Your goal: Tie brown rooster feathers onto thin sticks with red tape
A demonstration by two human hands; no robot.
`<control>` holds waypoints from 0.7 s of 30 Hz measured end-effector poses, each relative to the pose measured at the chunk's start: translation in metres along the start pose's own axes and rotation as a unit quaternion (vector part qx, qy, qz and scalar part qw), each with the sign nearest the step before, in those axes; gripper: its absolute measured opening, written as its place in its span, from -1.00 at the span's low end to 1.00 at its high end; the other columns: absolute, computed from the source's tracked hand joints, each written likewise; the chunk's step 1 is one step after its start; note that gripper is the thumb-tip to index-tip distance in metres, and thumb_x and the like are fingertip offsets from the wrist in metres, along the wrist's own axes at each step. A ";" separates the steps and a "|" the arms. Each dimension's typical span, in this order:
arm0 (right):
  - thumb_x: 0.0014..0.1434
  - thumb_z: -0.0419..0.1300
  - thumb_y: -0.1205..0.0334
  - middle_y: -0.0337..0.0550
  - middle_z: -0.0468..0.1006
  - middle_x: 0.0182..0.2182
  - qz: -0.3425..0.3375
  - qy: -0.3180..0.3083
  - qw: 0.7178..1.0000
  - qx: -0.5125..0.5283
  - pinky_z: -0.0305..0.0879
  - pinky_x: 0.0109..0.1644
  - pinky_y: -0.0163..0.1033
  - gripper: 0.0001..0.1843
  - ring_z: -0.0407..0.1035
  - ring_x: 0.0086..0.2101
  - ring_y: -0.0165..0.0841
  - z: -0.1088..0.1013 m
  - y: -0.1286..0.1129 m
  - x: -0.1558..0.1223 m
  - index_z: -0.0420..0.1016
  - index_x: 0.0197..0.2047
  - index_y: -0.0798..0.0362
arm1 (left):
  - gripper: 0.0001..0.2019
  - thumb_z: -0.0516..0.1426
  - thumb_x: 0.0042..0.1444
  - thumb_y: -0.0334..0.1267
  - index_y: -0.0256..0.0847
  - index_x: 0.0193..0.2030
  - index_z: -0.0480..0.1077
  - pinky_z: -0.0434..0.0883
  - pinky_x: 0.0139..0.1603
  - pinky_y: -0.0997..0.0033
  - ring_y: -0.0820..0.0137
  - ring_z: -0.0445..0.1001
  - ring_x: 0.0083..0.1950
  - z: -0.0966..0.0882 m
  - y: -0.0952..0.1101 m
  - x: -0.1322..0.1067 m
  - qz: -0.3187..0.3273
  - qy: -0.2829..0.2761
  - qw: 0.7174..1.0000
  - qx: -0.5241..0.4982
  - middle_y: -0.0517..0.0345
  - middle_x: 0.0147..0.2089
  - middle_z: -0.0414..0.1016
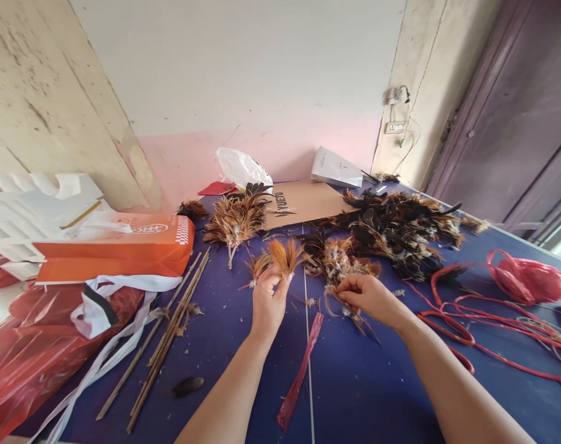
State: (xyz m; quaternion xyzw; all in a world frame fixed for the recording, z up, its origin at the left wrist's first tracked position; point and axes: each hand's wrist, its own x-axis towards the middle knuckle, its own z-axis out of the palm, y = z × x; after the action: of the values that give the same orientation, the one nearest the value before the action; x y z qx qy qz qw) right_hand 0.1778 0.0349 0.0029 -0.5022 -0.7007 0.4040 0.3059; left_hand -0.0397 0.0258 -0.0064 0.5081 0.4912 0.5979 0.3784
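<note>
My left hand (270,303) is closed around the base of a small bunch of golden-brown feathers (286,256), which fan out above the fingers. Over a loose heap of brown and grey feathers (338,262), my right hand (366,297) has thumb and forefinger pinched together at the heap's near edge. Whatever lies between those fingertips is too small to make out. Just behind my left hand lies a little tuft of feathers (258,266). A tied bundle of brown feathers (237,225) on a stick rests farther back on the left.
A big pile of dark feathers (396,225) covers the back right of the blue table (368,394). Red plastic cord (465,314) trails at right. A red plastic strip (301,373) lies in front. Thin sticks (169,339) and an orange bag (114,256) are on the left.
</note>
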 end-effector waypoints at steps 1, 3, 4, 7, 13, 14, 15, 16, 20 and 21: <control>-0.05 0.09 0.25 -0.25 0.43 -0.59 -0.015 0.017 0.999 -0.033 0.15 -0.52 -0.37 -0.88 0.25 -0.60 -0.47 0.001 -0.002 0.000 0.40 -0.43 0.09 | -0.83 0.20 -0.14 -0.15 -0.22 -0.49 0.49 0.30 -0.19 0.49 0.30 0.41 -0.18 0.001 0.000 -0.001 0.005 -0.008 1.000 0.011 0.15 -0.35 0.51; -0.05 0.08 0.27 -0.25 0.44 -0.57 -0.059 0.051 0.992 -0.100 0.14 -0.47 -0.36 -0.87 0.27 -0.55 -0.45 0.004 -0.006 -0.002 0.43 -0.44 0.07 | -0.77 0.17 -0.11 -0.11 -0.24 -0.42 0.51 0.32 -0.30 0.46 0.31 0.44 -0.29 0.004 -0.001 -0.003 -0.021 -0.044 0.999 0.021 0.12 -0.39 0.52; -0.05 0.07 0.28 -0.24 0.45 -0.55 -0.079 0.062 0.987 -0.129 0.13 -0.44 -0.35 -0.86 0.28 -0.52 -0.43 0.005 -0.009 -0.003 0.45 -0.44 0.06 | -0.75 0.17 -0.11 -0.10 -0.26 -0.40 0.51 0.33 -0.35 0.46 0.32 0.45 -0.33 0.007 -0.001 -0.004 -0.051 -0.065 0.996 0.016 0.10 -0.40 0.52; -0.04 0.06 0.29 -0.24 0.46 -0.54 -0.096 0.064 0.981 -0.156 0.12 -0.42 -0.35 -0.85 0.28 -0.50 -0.42 0.008 -0.015 -0.005 0.46 -0.44 0.06 | -0.72 0.19 -0.12 -0.12 -0.30 -0.33 0.50 0.32 -0.40 0.48 0.35 0.45 -0.36 0.014 -0.002 -0.010 -0.128 -0.118 0.984 -0.035 0.04 -0.38 0.51; -0.05 0.06 0.27 -0.28 0.41 -0.62 -0.017 -0.016 0.999 -0.029 0.13 -0.55 -0.39 -0.88 0.25 -0.63 -0.48 0.019 -0.008 -0.002 0.40 -0.44 0.08 | -0.71 0.23 -0.14 -0.18 -0.33 -0.28 0.49 0.35 -0.29 0.51 0.40 0.45 -0.28 0.021 -0.004 -0.018 -0.198 -0.200 0.940 -0.192 -0.02 -0.31 0.52; -0.05 0.06 0.27 -0.28 0.39 -0.64 -0.005 -0.023 1.000 -0.016 0.12 -0.57 -0.39 -0.88 0.24 -0.64 -0.49 0.021 -0.006 -0.002 0.39 -0.45 0.09 | -0.72 0.23 -0.14 -0.19 -0.34 -0.30 0.49 0.35 -0.28 0.52 0.41 0.45 -0.28 0.022 -0.006 -0.019 -0.200 -0.199 0.937 -0.207 -0.02 -0.32 0.52; -0.05 0.06 0.27 -0.29 0.38 -0.66 0.003 -0.025 1.000 -0.010 0.11 -0.58 -0.40 -0.89 0.23 -0.65 -0.49 0.024 -0.004 -0.001 0.38 -0.45 0.09 | -0.74 0.23 -0.14 -0.21 -0.35 -0.32 0.49 0.35 -0.27 0.52 0.41 0.45 -0.27 0.022 -0.007 -0.019 -0.204 -0.195 0.934 -0.218 -0.01 -0.34 0.52; -0.06 0.06 0.28 -0.30 0.37 -0.68 0.009 -0.023 1.000 -0.009 0.11 -0.59 -0.40 -0.89 0.22 -0.66 -0.49 0.025 -0.002 -0.001 0.38 -0.46 0.09 | -0.76 0.24 -0.14 -0.22 -0.36 -0.34 0.49 0.36 -0.26 0.53 0.42 0.45 -0.28 0.022 -0.008 -0.019 -0.208 -0.189 0.932 -0.228 -0.01 -0.35 0.52; -0.08 0.04 0.34 -0.31 0.40 -0.69 0.016 -0.029 0.999 0.015 0.18 -0.54 -0.40 -0.90 0.28 -0.64 -0.49 0.032 0.003 0.000 0.36 -0.45 0.09 | -0.81 0.24 -0.14 -0.28 -0.37 -0.38 0.49 0.38 -0.25 0.54 0.43 0.46 -0.28 0.022 -0.011 -0.018 -0.232 -0.169 0.920 -0.265 -0.02 -0.31 0.52; -0.09 0.04 0.35 -0.32 0.40 -0.69 0.015 -0.038 0.999 0.029 0.20 -0.52 -0.40 -0.91 0.29 -0.63 -0.49 0.033 0.003 0.000 0.34 -0.45 0.09 | -0.82 0.24 -0.13 -0.29 -0.37 -0.38 0.48 0.38 -0.24 0.54 0.44 0.46 -0.29 0.022 -0.010 -0.018 -0.236 -0.167 0.918 -0.272 -0.03 -0.30 0.52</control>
State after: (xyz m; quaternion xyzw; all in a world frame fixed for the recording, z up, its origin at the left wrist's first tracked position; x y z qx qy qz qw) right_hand 0.1513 0.0266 -0.0156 -0.4876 -0.6924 0.4477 0.2870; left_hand -0.0148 0.0159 -0.0207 0.3471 0.3454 0.5080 0.7087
